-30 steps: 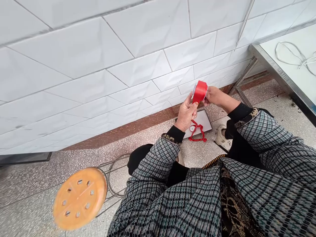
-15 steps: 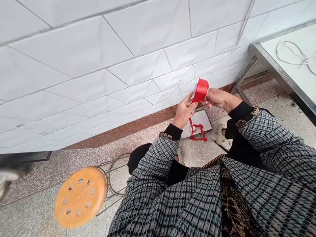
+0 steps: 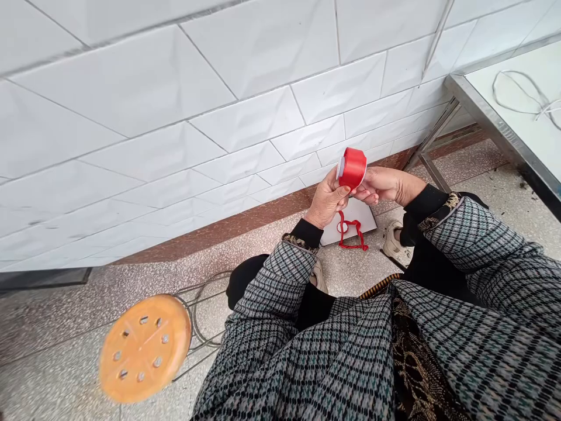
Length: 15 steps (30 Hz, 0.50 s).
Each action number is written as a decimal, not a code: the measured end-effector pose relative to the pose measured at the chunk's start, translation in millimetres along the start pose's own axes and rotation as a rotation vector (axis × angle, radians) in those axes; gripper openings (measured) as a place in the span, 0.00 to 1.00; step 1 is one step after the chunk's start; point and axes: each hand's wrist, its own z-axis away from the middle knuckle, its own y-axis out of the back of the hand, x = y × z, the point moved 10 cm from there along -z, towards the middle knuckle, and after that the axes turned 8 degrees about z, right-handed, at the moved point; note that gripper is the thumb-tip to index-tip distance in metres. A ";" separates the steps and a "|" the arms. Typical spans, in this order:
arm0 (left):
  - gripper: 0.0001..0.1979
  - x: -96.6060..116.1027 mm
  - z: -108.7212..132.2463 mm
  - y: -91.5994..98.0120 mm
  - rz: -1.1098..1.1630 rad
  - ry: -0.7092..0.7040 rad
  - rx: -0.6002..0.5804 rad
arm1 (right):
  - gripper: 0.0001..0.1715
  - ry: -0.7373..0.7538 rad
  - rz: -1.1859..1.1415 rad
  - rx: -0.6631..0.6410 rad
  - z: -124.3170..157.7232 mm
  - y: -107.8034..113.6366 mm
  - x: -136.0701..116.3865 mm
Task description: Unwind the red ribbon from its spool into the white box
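Note:
A roll of red ribbon (image 3: pixel 354 168) with a white core is held up in front of me, over the floor by the wall. My left hand (image 3: pixel 326 200) is closed on its left and lower side, the thumb lying along the ribbon. At the roll's right side is my right hand (image 3: pixel 380 184), its fingers curled against the lower edge. Below the hands a loose red ribbon end (image 3: pixel 360 237) hangs, twisted and looped, over a white board or box lid (image 3: pixel 328 235) on the floor.
An orange round stool (image 3: pixel 146 348) with a metal frame stands or lies at the lower left. To the right is a metal-edged table (image 3: pixel 482 111) carrying a coiled white cable (image 3: pixel 517 79). A white tiled wall (image 3: pixel 210 152) rises ahead. My shoe (image 3: pixel 397 242) rests near the board.
The ribbon roll has dropped slightly and turned, and my right hand has shifted down and in, under its edge. A whitish shoe-like shape at the far left has gone from view.

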 end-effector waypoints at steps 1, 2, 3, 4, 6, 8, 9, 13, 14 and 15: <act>0.34 -0.8 0.1 -0.7 0.018 0.002 -0.006 | 0.25 -0.001 0.039 0.095 2.6 9.5 -2.1; 0.33 -2.0 0.1 -0.8 0.033 0.003 -0.007 | 0.23 0.017 0.087 0.198 6.4 20.2 -6.4; 0.32 -3.6 0.0 -0.3 0.044 0.006 -0.004 | 0.20 0.052 0.134 0.287 10.5 29.7 -12.3; 0.31 -5.3 -0.3 0.4 0.051 0.009 0.000 | 0.18 0.098 0.172 0.344 13.8 36.2 -18.3; 0.32 -8.3 -1.2 0.4 0.050 0.013 -0.006 | 0.17 0.181 0.187 0.346 14.5 39.1 -24.9; 0.33 -8.4 -2.4 -2.0 0.039 0.005 -0.032 | 0.21 0.216 0.128 0.243 8.5 32.8 -22.3; 0.34 -7.3 -2.9 -3.5 0.031 -0.003 -0.046 | 0.24 0.218 0.091 0.174 4.6 27.7 -19.2; 0.40 -1.9 -4.5 -4.9 -0.026 -0.012 -0.071 | 0.29 0.164 0.023 -0.065 -5.4 7.7 -4.7; 0.42 -0.8 -4.9 -3.7 -0.041 -0.010 -0.070 | 0.28 0.144 0.018 -0.103 -6.4 4.2 -1.3; 0.44 -0.1 -5.1 -2.3 -0.053 -0.006 -0.071 | 0.27 0.125 0.010 -0.131 -7.1 1.4 1.8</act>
